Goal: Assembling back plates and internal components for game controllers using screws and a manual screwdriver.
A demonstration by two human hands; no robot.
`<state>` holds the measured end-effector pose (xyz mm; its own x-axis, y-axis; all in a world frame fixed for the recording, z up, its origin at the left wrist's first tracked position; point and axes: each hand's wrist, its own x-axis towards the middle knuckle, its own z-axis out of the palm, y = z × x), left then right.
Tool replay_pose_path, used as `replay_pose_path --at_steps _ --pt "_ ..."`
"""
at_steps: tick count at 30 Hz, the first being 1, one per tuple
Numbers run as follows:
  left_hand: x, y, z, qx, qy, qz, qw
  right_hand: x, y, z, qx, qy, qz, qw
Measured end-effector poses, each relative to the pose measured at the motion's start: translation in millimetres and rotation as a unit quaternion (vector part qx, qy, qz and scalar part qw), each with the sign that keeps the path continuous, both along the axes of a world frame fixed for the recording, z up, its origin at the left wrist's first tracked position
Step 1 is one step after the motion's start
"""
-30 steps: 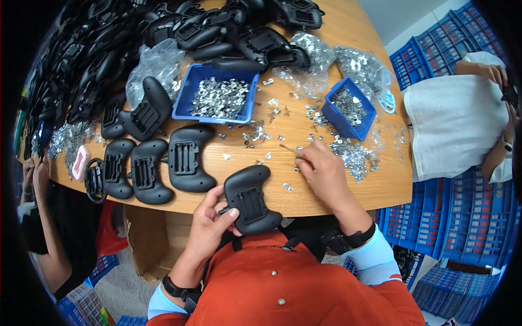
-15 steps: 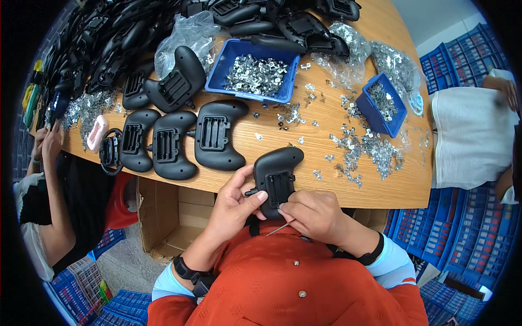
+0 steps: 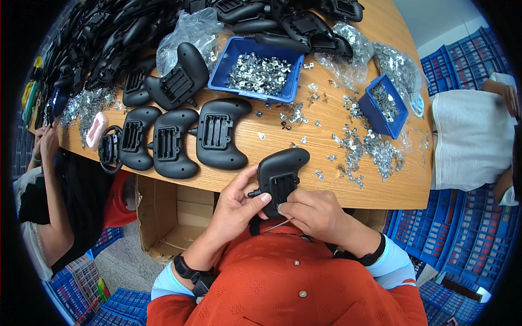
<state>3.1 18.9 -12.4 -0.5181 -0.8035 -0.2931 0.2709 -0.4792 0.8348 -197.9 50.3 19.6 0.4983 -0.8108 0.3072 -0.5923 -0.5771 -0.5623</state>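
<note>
Black plastic, the controller (image 3: 281,173) was held at the table (image 3: 375,196) edge, its long axis pointed away from the body, its left side clamped by the left hand (image 3: 238,204), its near end touched by the right hand (image 3: 315,213), a thin rod (image 3: 278,226) pinched there.

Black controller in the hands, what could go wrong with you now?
The controller might slip if the left hand loosens its grip. The thin metal rod in the right hand points toward the red top, so it could snag it. Loose metal pieces could get knocked off the table.
</note>
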Motion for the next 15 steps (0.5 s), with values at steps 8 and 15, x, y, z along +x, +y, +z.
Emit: replay_pose_path --at_steps 8,15 --pt "0.1 1.9 -2.6 0.003 -0.003 -0.007 1.000 -2.3 -6.2 10.6 0.056 0.010 0.024 0.998" --pt "0.5 0.6 -0.4 0.011 -0.006 -0.006 1.000 0.7 -9.7 15.2 0.107 0.026 0.012 0.994"
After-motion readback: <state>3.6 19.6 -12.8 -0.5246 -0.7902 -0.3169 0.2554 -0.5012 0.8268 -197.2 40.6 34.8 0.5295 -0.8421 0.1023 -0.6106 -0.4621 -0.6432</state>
